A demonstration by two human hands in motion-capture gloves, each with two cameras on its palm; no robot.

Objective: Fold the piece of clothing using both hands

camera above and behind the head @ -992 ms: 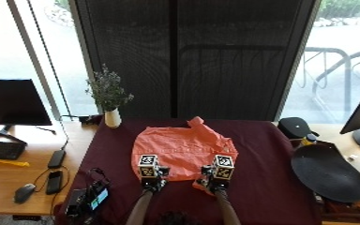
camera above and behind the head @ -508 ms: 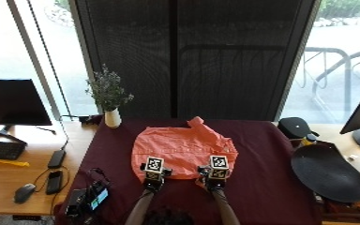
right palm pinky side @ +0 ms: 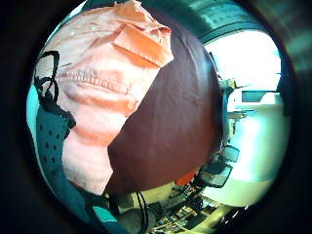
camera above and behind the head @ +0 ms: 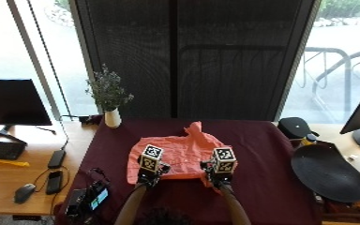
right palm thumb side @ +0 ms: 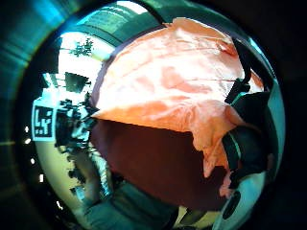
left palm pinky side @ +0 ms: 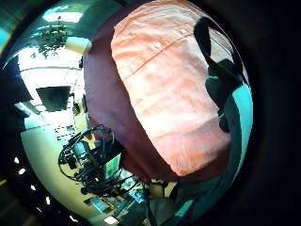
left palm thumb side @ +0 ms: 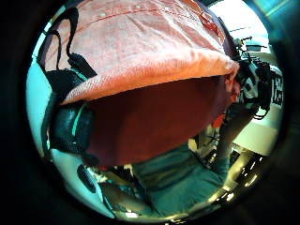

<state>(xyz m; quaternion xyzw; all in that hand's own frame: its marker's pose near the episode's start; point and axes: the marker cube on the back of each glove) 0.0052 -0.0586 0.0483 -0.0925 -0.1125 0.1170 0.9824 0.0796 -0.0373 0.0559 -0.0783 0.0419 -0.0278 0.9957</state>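
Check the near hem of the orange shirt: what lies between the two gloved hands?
Only the orange shirt itself: its near edge spans from the left hand to the right hand, over the maroon tablecloth, per the outside view.

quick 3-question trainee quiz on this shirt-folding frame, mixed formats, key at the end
1. True or false: the orange shirt lies on a dark red tablecloth.
2. Which edge of the shirt are the left hand and right hand at? A) the far edge, by the vase B) the near edge, closest to the person C) neither, both hands are off the table
3. Fill in: the white vase with a plant stands at the table's far ____ corner, from the person's side.

Key: 1 true; 2 B; 3 left
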